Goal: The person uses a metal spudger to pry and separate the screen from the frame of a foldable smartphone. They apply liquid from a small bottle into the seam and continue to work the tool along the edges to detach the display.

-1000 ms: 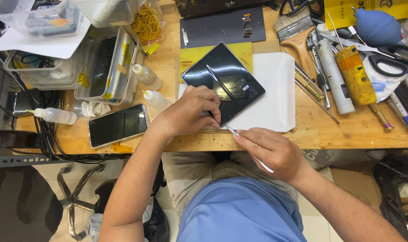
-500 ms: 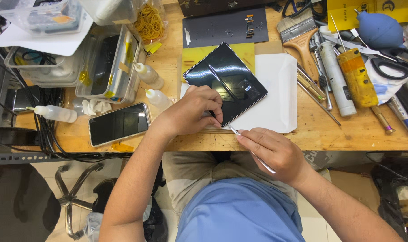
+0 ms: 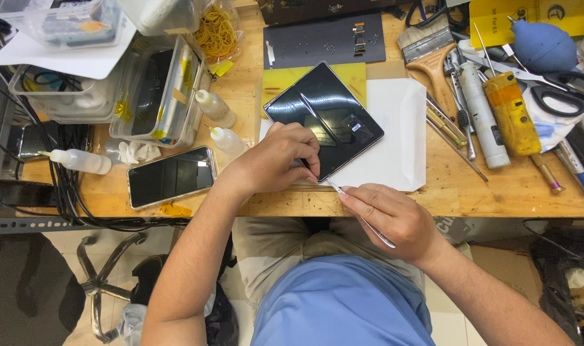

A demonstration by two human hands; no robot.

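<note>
- Right hand (image 3: 394, 218): closed around a thin metal tool (image 3: 362, 221), tip set at the near edge of the tablet (image 3: 324, 118).
- Left hand (image 3: 279, 160): fingers pressed on the tablet's near corner.
- Tablet: laid tilted on white paper (image 3: 394, 138), mid-bench.
- Phone (image 3: 170, 176): flat, left of the hands.
</note>
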